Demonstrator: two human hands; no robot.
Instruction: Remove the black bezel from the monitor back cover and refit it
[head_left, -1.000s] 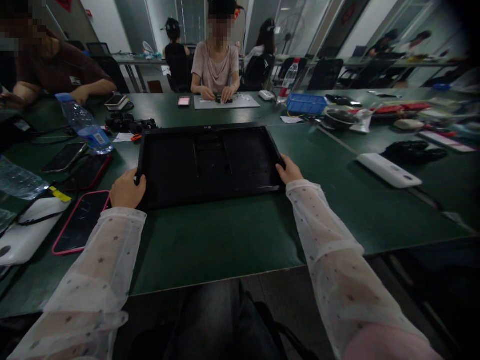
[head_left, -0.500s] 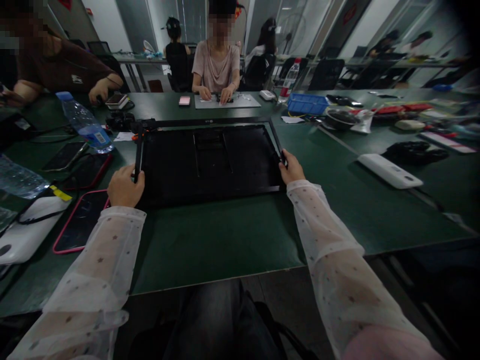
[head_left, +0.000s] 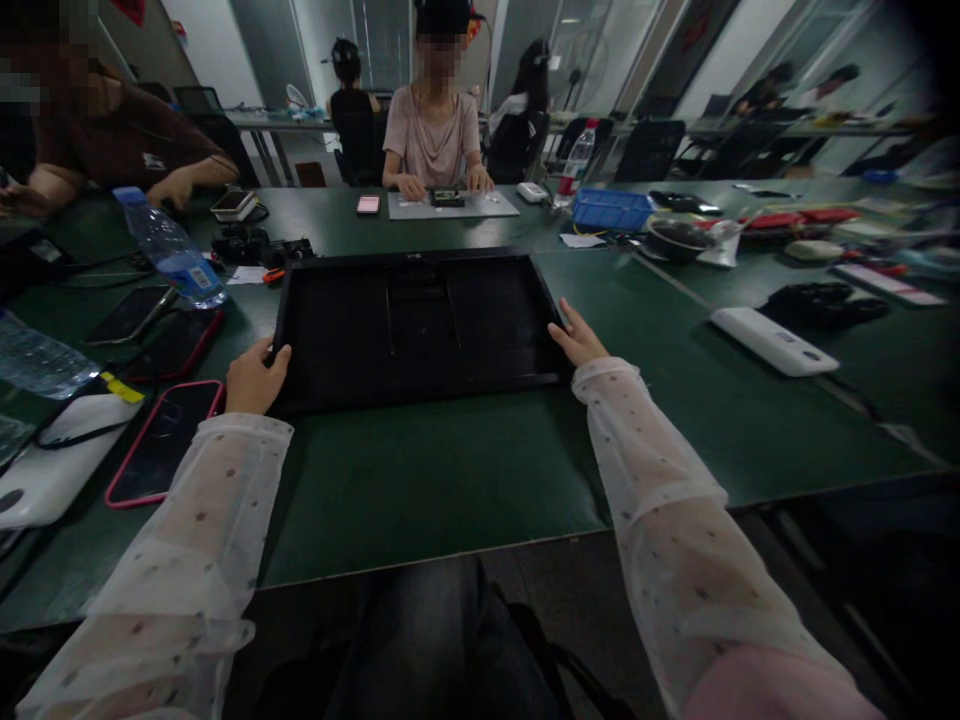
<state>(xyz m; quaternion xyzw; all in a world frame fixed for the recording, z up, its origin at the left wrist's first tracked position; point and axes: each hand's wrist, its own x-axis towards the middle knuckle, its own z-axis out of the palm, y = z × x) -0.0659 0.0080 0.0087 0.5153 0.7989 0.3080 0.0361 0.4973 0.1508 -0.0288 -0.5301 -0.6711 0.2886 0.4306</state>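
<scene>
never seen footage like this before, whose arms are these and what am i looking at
There is no robot here: these are a person's own bare arms in sheer, star-dotted sleeves. The view comes from a camera worn on their head, looking forward and down. The left hand and right hand touch opposite sides of a shallow black panel; how firmly they grip it is unclear. Around it on the green table are a pink-edged phone, a blue-capped bottle, a blue basket and a white device. Across the table sits another person.
</scene>
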